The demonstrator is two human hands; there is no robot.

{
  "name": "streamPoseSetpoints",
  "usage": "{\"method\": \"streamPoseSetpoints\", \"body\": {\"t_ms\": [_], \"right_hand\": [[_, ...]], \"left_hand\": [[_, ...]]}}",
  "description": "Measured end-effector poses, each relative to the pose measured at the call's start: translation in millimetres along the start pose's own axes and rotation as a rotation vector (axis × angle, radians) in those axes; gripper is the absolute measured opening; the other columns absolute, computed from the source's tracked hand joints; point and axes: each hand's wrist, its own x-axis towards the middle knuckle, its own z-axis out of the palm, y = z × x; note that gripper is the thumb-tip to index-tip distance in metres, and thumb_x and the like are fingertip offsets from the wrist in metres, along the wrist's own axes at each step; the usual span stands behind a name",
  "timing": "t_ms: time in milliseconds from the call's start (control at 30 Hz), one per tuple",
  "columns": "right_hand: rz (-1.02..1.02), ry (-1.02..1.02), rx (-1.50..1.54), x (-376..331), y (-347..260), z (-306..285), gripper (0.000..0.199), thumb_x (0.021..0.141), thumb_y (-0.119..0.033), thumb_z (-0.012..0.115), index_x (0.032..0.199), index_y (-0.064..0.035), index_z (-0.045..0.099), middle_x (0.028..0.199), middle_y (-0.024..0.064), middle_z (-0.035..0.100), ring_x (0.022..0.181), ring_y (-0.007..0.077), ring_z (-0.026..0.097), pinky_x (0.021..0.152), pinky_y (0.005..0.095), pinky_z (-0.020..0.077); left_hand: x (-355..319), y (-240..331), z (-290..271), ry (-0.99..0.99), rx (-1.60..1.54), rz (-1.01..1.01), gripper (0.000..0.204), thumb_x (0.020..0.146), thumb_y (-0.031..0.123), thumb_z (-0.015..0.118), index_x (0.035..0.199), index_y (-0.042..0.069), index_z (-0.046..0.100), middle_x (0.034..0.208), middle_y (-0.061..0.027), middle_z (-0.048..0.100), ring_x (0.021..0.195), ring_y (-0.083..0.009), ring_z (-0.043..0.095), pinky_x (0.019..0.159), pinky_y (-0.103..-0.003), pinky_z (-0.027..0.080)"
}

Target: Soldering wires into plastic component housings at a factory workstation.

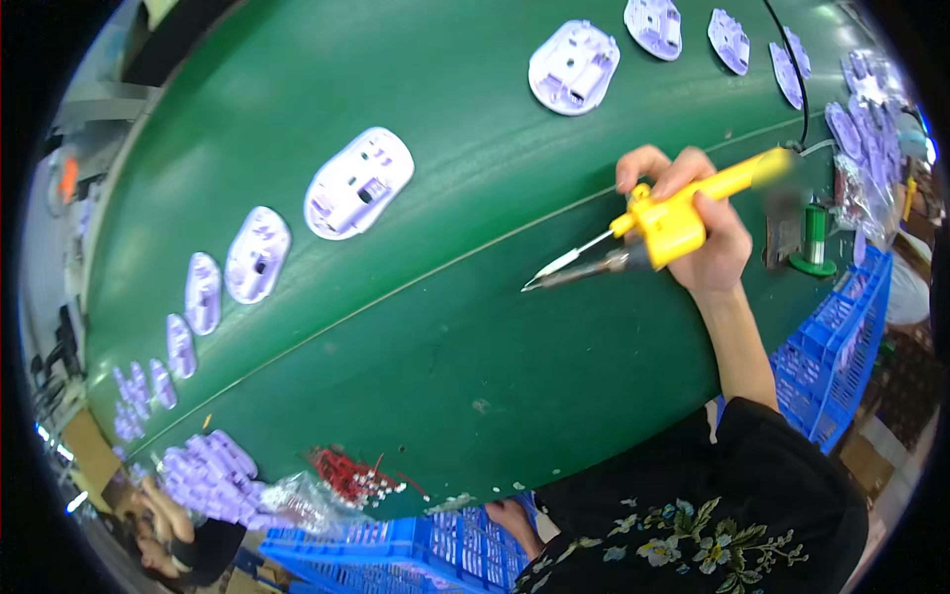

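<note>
The right hand (708, 238) is closed around a yellow soldering iron (673, 213), fingers (648, 168) curled over the top of the handle and the thumb beneath. The iron's metal tip (554, 272) points left and slightly down from the fingers, held just above the green worktop (445, 337); whether it touches the surface cannot be told. The handle's rear end runs up and right past the fingers and is blurred.

The left hand (515, 520) shows only partly at the lower edge, below the worktop's rim, beside a blue crate (416, 549). Its fingers are mostly hidden, so how far they are open and whether they hold anything cannot be told.

Well to the left of the right fingers, a white mouse shell (358, 183) lies open side up on the worktop. More shells (257, 254) trail away left and down from it in a line. Another shell (574, 67) lies above the fingers, with others beyond it to the upper right.

Just right of the right hand stands a green solder spool (813, 238). Below it are stacked blue crates (831, 356). Far down-left of the fingers, at the worktop's near rim, lies a bundle of red wires (351, 477) next to a clear bag (307, 505) and a heap of lilac parts (208, 480).
</note>
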Motion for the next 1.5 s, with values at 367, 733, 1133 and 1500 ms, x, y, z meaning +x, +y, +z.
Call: {"method": "streamPoseSetpoints", "body": {"t_ms": [367,733,1133,1500], "right_hand": [[0.002,-0.084,0.074,16,5,6,0.026,0.101,-0.023,0.051,0.104,-0.0003,0.063,0.107,0.0141,0.067,0.075,0.0151,0.059,0.066,0.0295,0.0498],[0.025,-0.160,0.187,19,17,-8,0.025,0.102,-0.023,0.050,0.105,-0.0022,0.062,0.108,0.0116,0.066,0.072,0.0148,0.054,0.071,0.0299,0.0466],[0.002,-0.211,0.095,25,16,-24,0.026,0.103,-0.022,0.048,0.113,-0.0032,0.063,0.110,0.0089,0.066,0.086,0.0159,0.057,0.074,0.0287,0.0483],[0.022,-0.156,0.077,17,12,-4,0.024,0.101,-0.023,0.053,0.105,-0.0021,0.063,0.106,0.0105,0.066,0.075,0.0160,0.054,0.070,0.0301,0.0475]], "left_hand": [[-29,308,-56,0.322,-0.037,0.857,0.025,0.093,-0.004,0.063,0.117,-0.004,0.067,0.106,-0.0147,0.071,0.090,-0.0202,0.068,0.080,-0.031,0.055],[-241,321,-107,1.041,-0.485,2.138,0.047,0.099,0.035,0.056,0.133,0.003,0.053,0.135,-0.0135,0.058,0.128,-0.0319,0.050,0.110,-0.044,0.040],[-244,221,-125,0.623,-0.226,1.632,0.032,0.101,0.035,0.049,0.101,0.004,0.056,0.110,-0.0123,0.059,0.079,-0.0225,0.055,0.067,-0.039,0.048],[-181,265,-149,0.924,-0.715,1.993,0.034,0.104,0.030,0.042,0.116,0.004,0.060,0.106,-0.0084,0.062,0.102,-0.0235,0.058,0.090,-0.036,0.049]]}}
